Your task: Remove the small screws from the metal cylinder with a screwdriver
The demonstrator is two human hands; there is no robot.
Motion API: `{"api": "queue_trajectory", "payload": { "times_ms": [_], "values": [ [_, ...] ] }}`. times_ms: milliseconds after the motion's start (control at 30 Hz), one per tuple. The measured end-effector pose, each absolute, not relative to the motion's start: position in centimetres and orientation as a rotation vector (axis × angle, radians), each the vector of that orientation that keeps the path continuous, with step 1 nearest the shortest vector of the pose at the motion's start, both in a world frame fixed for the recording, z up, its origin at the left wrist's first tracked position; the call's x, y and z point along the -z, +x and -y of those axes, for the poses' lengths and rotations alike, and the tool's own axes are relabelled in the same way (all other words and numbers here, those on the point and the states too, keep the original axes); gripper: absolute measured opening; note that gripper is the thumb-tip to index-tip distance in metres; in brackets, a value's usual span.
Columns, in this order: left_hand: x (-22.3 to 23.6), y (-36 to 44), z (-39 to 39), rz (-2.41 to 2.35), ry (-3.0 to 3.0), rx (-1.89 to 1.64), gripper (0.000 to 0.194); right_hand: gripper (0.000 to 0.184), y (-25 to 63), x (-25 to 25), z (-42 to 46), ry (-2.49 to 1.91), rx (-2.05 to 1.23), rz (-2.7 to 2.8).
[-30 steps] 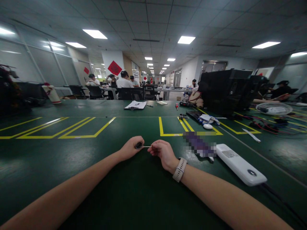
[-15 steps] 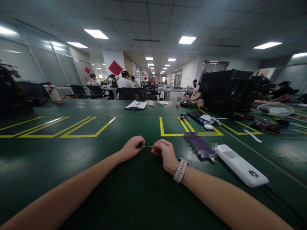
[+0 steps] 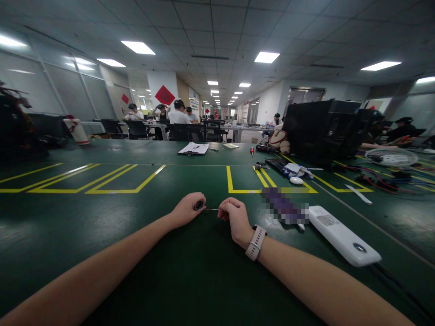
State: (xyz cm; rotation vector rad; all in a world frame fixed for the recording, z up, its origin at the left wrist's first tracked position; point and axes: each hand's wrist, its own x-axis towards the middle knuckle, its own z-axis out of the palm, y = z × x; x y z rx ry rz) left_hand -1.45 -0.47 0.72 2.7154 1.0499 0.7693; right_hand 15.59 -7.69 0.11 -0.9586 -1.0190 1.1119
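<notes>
My left hand [image 3: 185,210] is closed around a small round metal part [image 3: 199,205], whose dark ring-shaped end faces me. Fingers pinched, my right hand [image 3: 235,221] grips a thin metal rod [image 3: 212,209]. This rod spans the short gap between both hands, its left end reaching the part's side near my left fingertips. Whether it enters the part is too small to tell. Both hands are just above the green tabletop [image 3: 142,253].
To the right lie a blurred-out purple item [image 3: 283,206] and a white power bank-like box [image 3: 343,234] with a black cable. Farther back are a clipboard [image 3: 193,148], a red-tipped tool [image 3: 252,151], a white round item [image 3: 296,180] and a large black case [image 3: 312,131]. Several people sit beyond.
The hands keep the same grip and nearly the same place. The whole view has shifted very slightly, and the rod looks a little fainter.
</notes>
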Motion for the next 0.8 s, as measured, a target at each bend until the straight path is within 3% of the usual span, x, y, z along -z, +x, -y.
{"api": "queue_trajectory", "payload": {
  "times_ms": [600,800],
  "values": [
    [-0.6,-1.5,0.6,-1.066,2.748,-0.749,0.005,0.006,14.9,-1.2,9.4,-0.947,-0.918,1.435],
    [-0.6,-1.5,0.8,-1.079,2.730,-0.769,0.005,0.007,14.9,-0.9,8.8,-0.987,-1.026,1.355]
  ]
}}
